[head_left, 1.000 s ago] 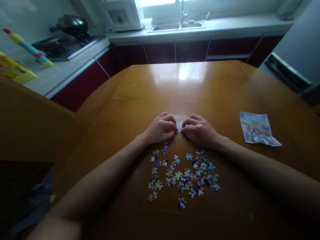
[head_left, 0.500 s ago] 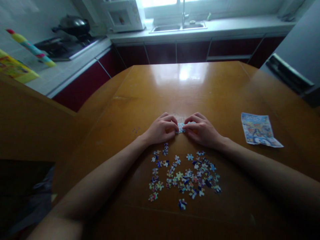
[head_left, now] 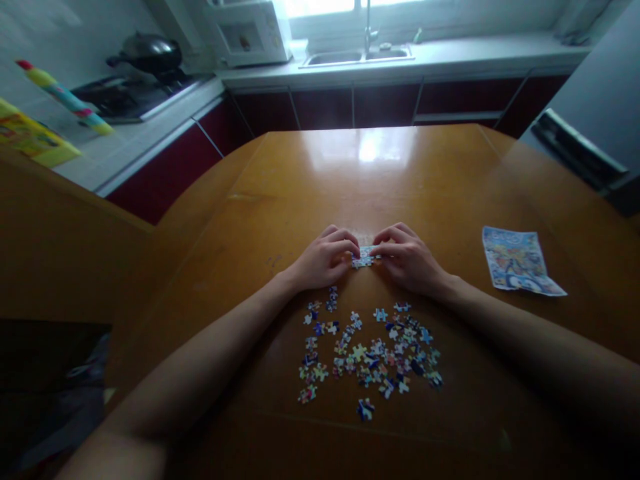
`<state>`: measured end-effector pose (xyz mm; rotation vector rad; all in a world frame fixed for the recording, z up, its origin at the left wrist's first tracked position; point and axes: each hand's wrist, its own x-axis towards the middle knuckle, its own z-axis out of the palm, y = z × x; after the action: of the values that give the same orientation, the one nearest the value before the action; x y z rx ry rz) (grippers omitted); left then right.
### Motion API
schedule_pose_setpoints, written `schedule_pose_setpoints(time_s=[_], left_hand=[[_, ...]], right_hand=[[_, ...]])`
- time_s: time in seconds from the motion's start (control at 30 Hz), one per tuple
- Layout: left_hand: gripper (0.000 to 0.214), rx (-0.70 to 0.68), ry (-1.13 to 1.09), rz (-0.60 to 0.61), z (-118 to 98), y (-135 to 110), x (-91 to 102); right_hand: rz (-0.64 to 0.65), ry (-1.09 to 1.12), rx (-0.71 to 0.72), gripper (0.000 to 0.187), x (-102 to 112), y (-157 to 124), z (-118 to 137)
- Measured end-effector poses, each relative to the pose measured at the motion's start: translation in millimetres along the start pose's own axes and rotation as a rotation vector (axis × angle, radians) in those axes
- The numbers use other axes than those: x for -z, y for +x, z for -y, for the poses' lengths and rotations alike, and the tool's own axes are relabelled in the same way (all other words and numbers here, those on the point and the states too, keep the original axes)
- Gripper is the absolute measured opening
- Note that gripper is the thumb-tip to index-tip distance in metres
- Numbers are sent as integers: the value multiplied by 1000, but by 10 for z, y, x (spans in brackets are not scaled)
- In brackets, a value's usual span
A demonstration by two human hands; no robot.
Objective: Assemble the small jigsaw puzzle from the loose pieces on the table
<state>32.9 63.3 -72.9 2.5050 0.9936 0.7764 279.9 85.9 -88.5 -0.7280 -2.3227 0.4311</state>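
Note:
A small joined section of jigsaw puzzle, pale blue and white, lies flat on the wooden table between my hands. My left hand has its curled fingers closed on the left edge of that section. On the opposite side, my right hand pinches the section's right end with thumb and fingertips. My fingers cover parts of both ends. Nearer to me spreads a pile of loose jigsaw pieces in mixed colours, with several pieces in a rough column at its left.
A creased picture sheet lies on the table to the right. Beyond the table are a counter with a sink, a microwave and a wok on the stove. A fridge stands at right.
My right hand has shifted slightly to the right, and more of the puzzle section shows between my hands. My left hand stays nearly in place.

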Motion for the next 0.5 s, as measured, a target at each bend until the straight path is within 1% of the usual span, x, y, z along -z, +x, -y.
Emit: schedule_pose_setpoints(time_s=[0.17,0.27,0.37,0.43,0.5], left_hand=[[28,-42,37,11,36,-17,-20],[29,-35,45,32,54,-22,-34],[33,-30,43,41,55,-19,-36],[33,-32,39,49,42,-13,-27],[33,-28,22,50,24,-7,-14]], right_hand=[[52,-29,28,23,15,5,-2],[86,-38,42,24,22,15,21],[97,-28,27,23,19,21,34],[81,-10,18,23,7,18,25],[27,11,-5,22,-8,12,5]])
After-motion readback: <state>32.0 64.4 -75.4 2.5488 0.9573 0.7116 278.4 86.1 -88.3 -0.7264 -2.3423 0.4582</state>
